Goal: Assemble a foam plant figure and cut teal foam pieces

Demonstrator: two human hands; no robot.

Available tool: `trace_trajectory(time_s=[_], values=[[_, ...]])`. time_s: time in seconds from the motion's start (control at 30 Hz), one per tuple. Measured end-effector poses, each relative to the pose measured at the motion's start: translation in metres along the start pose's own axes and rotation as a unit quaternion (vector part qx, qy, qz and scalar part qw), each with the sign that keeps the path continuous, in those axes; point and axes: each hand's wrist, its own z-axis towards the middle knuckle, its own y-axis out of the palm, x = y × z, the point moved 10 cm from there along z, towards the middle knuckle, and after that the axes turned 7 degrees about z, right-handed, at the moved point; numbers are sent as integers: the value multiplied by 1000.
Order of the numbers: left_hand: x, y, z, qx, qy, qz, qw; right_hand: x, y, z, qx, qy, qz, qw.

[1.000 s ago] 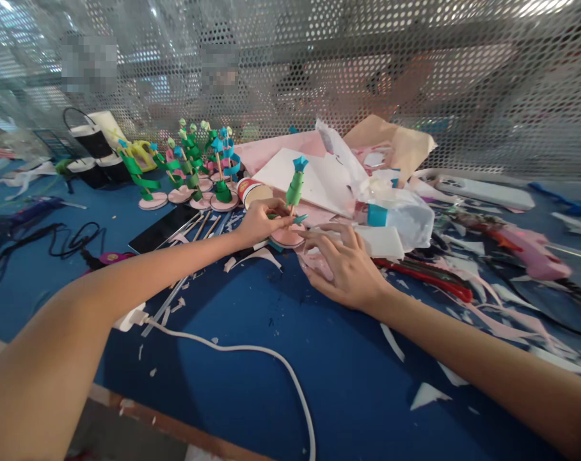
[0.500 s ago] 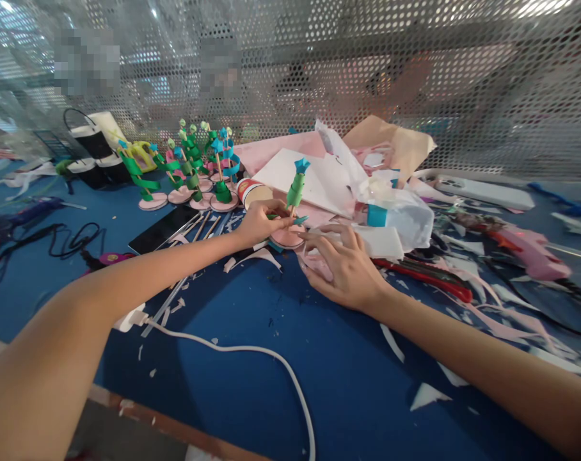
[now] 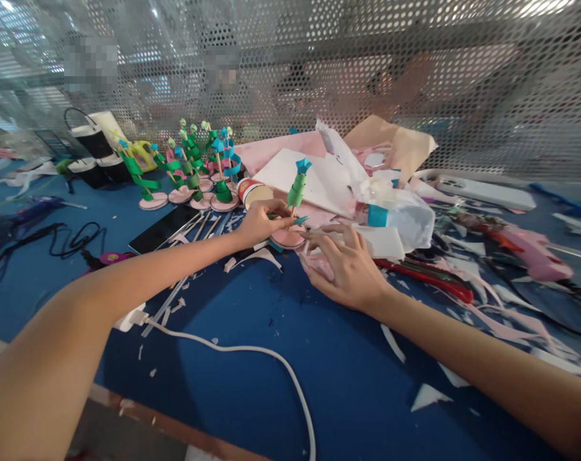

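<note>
A small paper craft stands upright on a round pink base [image 3: 286, 238], with a rolled green paper piece [image 3: 297, 190] and a blue paper star [image 3: 302, 166] on its wooden stick. My left hand [image 3: 263, 222] is closed in a pinch low at the stick, gripping a green paper strip [image 3: 302, 219] whose ends show on both sides of the fingertips. My right hand [image 3: 345, 266] lies to the right of the base, fingers bent and apart, the tips close to its rim. Whether they touch it I cannot tell.
Several similar paper crafts [image 3: 221, 192] stand back left, near a black phone [image 3: 163, 229]. A white cable [image 3: 252, 349] crosses the front. Right lie a red cutter [image 3: 429, 282], a pink glue gun [image 3: 535, 253] and paper scraps. A perforated metal screen [image 3: 290, 77] rises behind.
The right fingers have shifted very slightly by the base's rim. The left hand keeps its pinch, and the craft stays in place.
</note>
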Motion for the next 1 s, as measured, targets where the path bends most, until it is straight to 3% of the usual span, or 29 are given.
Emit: trace_trajectory(time_s=[0.33, 0.73, 1.0], values=[[4, 1, -1, -8, 13, 4, 1000, -19, -5, -1, 17, -72, -112, 991], [7, 2, -1, 0, 37, 20, 999, 6, -6, -2, 31, 30, -56, 998], [17, 3, -3, -2, 82, 31, 996, 9, -7, -2, 37, 39, -32, 998]])
